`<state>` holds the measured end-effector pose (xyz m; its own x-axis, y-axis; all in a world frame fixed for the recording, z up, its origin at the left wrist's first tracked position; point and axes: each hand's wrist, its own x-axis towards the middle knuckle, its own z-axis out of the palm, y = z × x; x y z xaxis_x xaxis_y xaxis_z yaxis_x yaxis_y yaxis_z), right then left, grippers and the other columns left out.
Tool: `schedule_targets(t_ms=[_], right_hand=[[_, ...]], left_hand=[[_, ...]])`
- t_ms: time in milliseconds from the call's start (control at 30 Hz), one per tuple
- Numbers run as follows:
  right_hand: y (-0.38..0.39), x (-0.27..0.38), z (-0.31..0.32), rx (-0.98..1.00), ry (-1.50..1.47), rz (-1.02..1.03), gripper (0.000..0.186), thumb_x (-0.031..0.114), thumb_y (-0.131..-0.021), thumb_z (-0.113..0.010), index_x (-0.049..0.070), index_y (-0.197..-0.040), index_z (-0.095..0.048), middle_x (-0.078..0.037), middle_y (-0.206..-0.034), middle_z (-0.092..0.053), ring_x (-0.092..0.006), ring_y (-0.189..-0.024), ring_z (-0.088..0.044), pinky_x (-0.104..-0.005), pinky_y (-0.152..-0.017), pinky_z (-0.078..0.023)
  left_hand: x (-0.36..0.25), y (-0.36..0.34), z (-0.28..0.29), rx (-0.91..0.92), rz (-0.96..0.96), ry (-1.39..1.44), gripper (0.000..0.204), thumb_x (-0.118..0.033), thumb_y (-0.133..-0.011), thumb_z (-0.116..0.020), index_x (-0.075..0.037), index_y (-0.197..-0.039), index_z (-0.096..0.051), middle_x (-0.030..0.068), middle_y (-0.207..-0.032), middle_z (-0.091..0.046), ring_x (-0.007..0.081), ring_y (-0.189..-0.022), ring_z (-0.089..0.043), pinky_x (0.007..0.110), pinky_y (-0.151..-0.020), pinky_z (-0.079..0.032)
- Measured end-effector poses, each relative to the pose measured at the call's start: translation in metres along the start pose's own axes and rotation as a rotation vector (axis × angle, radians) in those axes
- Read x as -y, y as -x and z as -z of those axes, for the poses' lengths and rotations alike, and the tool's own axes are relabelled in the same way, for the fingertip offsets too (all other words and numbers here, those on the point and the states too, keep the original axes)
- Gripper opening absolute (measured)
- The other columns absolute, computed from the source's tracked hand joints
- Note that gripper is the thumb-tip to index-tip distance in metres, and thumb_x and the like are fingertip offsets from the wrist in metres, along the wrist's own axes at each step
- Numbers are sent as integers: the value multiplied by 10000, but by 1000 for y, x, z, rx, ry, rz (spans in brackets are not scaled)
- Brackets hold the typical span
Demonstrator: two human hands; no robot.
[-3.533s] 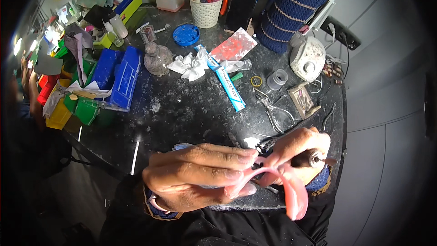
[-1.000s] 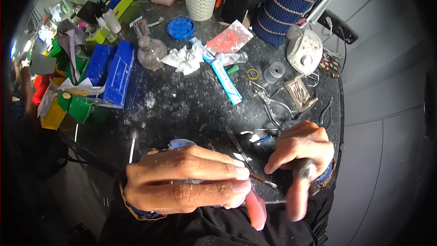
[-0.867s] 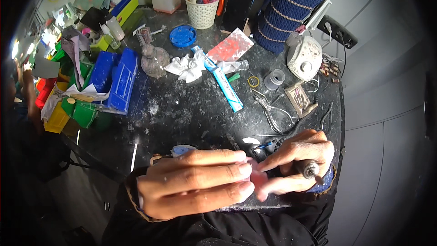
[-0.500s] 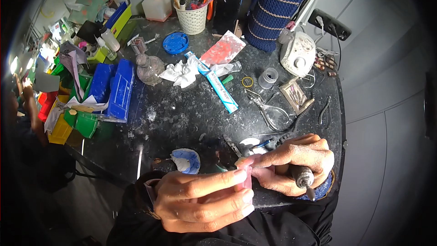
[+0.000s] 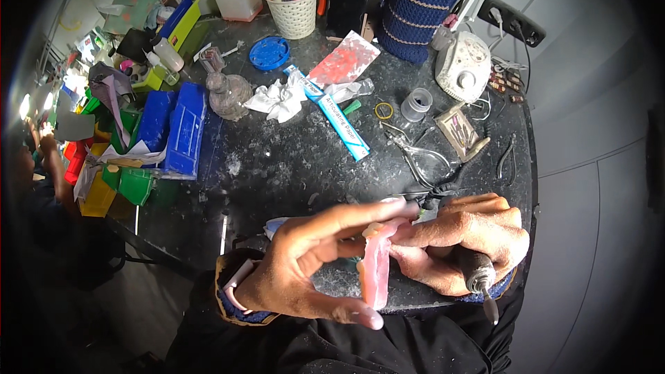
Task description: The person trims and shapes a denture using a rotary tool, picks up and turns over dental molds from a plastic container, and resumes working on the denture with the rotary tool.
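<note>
The left hand [image 5: 287,266] has opened since half a second ago, its thumb now swung well away from the fingers, while the pink curved piece [image 5: 377,266] those fingers closed on then stands in plain sight between the two hands. A blue-and-white cast [image 5: 275,226], seen nearly whole in that earlier frame, now shows only an edge behind the left hand.

The piece, bearing tooth-coloured bumps at its upper end, hangs lengthwise near the front edge of a dust-speckled black worktable [image 5: 263,173]. The right hand [image 5: 467,242] pinches its upper end between thumb and forefinger — and, with the other fingers curled in, also grips a rotary handpiece [image 5: 478,273], its metal tip angled down, apart from the piece. The left thumb and upper fingers stand wide apart around the piece; whether the fingers behind touch it, one cannot tell.

Beyond the hands lie silver pliers [image 5: 422,159], a small jar [image 5: 417,105] and a slim blue-and-white box [image 5: 339,123] — the box just beside a crumpled white tissue [image 5: 277,102]. A white control unit [image 5: 464,69] with a round knob sits at right, blue bins [image 5: 183,131] at left.
</note>
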<state>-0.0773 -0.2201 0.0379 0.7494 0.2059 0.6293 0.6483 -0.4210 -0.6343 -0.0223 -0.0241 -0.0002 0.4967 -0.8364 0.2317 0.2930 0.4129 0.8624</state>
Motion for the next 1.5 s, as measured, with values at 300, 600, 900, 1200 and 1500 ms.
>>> schedule_targets(t_ms=[300, 600, 900, 1200, 1500], right_hand=[[2, 0, 5, 133, -36, -168, 208, 50, -738, -708, 30, -940, -661, -45, -567, -595, -172, -421, -568, -276, -413, -421], [1, 8, 9, 59, 263, -162, 605, 617, -458, -802, 90, -589, -535, 22, -462, -475, -141, -363, -491, -251, -368, -336], [7, 5, -2, 131, 762, -166, 613, 629, -586, -721, 82, -546, -446, -32, -456, -432, -196, -355, -478, -293, -358, -355], [9, 9, -10, 121, 888, -267, 602, 610, -598, -716, 66, -567, -461, -34, -462, -424, -185, -338, -442, -286, -350, -339], [8, 7, -8, 131, 869, -248, 599, 618, -637, -684, 57, -581, -479, -25, -454, -396, -169, -336, -419, -279, -344, -330]], left_hand=[[4, -2, 9, 38, -146, -315, 899, -22, -624, -809, 86, -1366, -313, 120, -1161, -508, 161, -1105, -508, 303, -930, -481], [15, -2, 6, 47, -262, -98, 899, -60, -661, -767, 135, -1369, -248, 185, -1194, -471, 249, -1095, -524, 381, -972, -424], [4, 5, 2, -204, -5, -327, 1097, -573, -574, -788, 201, -1243, -391, 294, -1042, -593, 311, -903, -641, 389, -767, -539], [14, 4, 6, -226, -171, -584, 966, -628, -589, -743, 130, -1149, -532, 291, -1106, -574, 304, -850, -654, 369, -717, -550], [18, 8, 6, -269, -125, -608, 900, -669, -620, -706, 39, -1156, -565, 290, -1246, -501, 300, -829, -651, 383, -694, -540]])
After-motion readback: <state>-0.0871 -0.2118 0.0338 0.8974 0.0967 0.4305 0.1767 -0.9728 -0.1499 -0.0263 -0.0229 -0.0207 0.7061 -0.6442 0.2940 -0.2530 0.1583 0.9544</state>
